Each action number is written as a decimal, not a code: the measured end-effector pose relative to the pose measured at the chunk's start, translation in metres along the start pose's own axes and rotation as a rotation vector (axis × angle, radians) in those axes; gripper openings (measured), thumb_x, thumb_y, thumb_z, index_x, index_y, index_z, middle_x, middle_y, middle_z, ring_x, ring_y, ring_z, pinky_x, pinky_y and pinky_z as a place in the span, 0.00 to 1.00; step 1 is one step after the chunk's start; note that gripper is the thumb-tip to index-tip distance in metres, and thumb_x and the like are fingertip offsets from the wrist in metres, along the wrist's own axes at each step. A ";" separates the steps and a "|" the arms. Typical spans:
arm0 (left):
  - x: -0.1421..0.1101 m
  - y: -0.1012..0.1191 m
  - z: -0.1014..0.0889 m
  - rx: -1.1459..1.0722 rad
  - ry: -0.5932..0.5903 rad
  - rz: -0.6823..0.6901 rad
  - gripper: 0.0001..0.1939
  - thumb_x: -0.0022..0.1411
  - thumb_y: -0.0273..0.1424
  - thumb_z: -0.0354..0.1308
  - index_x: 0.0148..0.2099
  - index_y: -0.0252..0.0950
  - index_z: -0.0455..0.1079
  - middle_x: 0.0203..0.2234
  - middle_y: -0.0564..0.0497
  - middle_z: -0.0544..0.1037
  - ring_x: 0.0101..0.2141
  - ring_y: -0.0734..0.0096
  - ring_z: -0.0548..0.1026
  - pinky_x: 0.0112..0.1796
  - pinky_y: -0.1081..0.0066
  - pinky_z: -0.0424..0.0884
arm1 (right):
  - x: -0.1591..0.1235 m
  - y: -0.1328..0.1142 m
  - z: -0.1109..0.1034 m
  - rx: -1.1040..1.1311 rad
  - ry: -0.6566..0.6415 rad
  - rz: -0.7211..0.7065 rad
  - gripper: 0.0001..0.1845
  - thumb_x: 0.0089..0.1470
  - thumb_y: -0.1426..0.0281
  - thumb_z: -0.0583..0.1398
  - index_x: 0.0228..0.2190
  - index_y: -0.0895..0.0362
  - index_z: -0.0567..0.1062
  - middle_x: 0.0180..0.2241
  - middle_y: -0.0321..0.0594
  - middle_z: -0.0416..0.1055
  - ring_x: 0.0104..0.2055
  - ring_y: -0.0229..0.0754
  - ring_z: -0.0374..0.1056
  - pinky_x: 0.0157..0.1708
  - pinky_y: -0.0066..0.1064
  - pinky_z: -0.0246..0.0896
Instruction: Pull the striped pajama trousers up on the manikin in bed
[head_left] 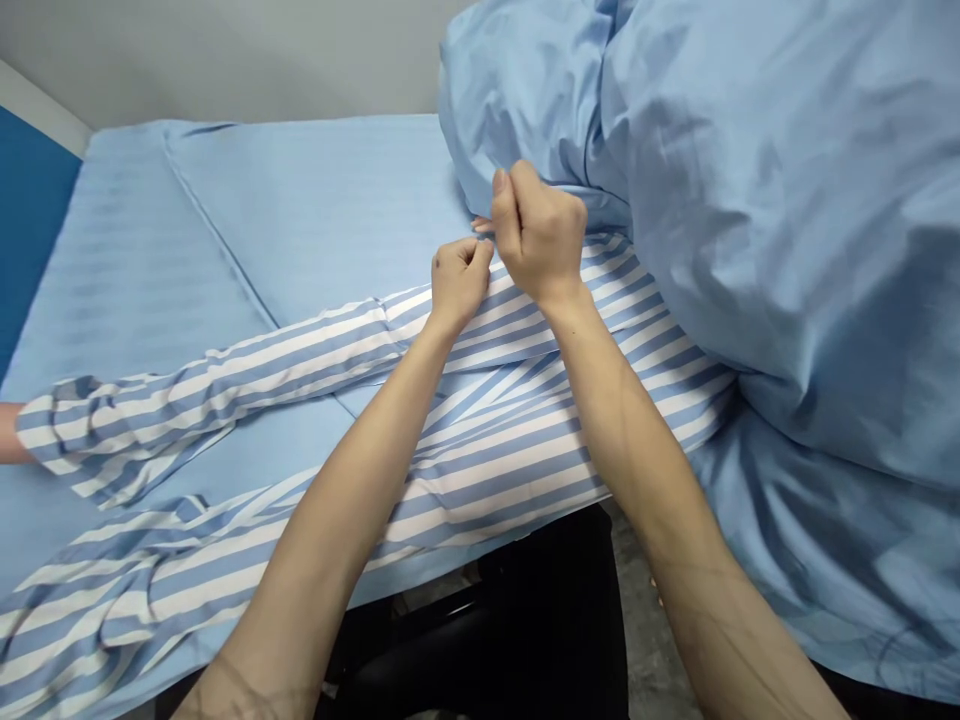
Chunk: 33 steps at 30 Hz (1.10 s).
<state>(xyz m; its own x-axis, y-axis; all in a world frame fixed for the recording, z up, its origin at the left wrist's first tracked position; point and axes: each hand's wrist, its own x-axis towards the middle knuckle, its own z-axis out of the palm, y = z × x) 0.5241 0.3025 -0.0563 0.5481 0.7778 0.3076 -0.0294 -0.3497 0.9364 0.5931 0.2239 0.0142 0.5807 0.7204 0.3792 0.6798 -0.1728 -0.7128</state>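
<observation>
A blue-and-white striped garment [487,440] lies spread across the light blue bed sheet [300,210], one sleeve [195,390] stretching to the left. My left hand [459,280] is closed in a pinch on the garment's upper edge. My right hand [538,235] is closed just beside it, gripping the same edge of striped cloth where it meets the light blue duvet [750,200]. The two hands almost touch. The garment's top part is hidden under the duvet and behind my fists.
The bulky duvet fills the right side and hangs over the bed's edge. A grey wall [225,60] runs behind the bed. A bit of another arm [9,432] shows at the sleeve's cuff on the far left. Dark floor lies below the bed edge.
</observation>
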 end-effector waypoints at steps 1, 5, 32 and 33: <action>0.000 -0.001 0.001 0.003 0.012 -0.001 0.21 0.63 0.37 0.56 0.20 0.37 0.59 0.14 0.55 0.61 0.24 0.73 0.68 0.29 0.72 0.64 | 0.002 0.007 -0.001 -0.039 0.047 -0.018 0.20 0.68 0.54 0.47 0.32 0.54 0.65 0.31 0.40 0.69 0.48 0.46 0.69 0.46 0.33 0.61; 0.001 -0.005 0.003 -0.010 0.040 -0.020 0.18 0.62 0.34 0.58 0.22 0.36 0.60 0.16 0.55 0.62 0.27 0.72 0.71 0.31 0.72 0.66 | 0.015 0.053 0.011 -0.029 0.147 -0.002 0.28 0.69 0.55 0.39 0.30 0.57 0.67 0.28 0.38 0.67 0.43 0.43 0.71 0.43 0.35 0.62; -0.006 0.007 0.001 0.040 -0.020 -0.049 0.20 0.61 0.34 0.56 0.20 0.38 0.53 0.15 0.57 0.58 0.23 0.75 0.64 0.29 0.72 0.61 | 0.014 0.074 0.009 -0.563 0.159 0.144 0.33 0.69 0.58 0.35 0.37 0.60 0.74 0.33 0.49 0.72 0.40 0.48 0.69 0.39 0.37 0.55; -0.007 0.009 -0.009 0.033 -0.030 -0.068 0.21 0.61 0.35 0.55 0.19 0.38 0.53 0.14 0.57 0.59 0.22 0.75 0.64 0.28 0.72 0.61 | 0.012 0.073 0.010 -0.581 0.144 0.141 0.32 0.69 0.58 0.36 0.37 0.59 0.74 0.33 0.50 0.72 0.39 0.48 0.69 0.38 0.37 0.54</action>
<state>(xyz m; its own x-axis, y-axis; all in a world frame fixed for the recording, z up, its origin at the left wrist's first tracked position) 0.5121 0.2985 -0.0484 0.5731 0.7842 0.2377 0.0358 -0.3138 0.9488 0.6453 0.2268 -0.0387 0.7103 0.5725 0.4095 0.7011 -0.6270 -0.3396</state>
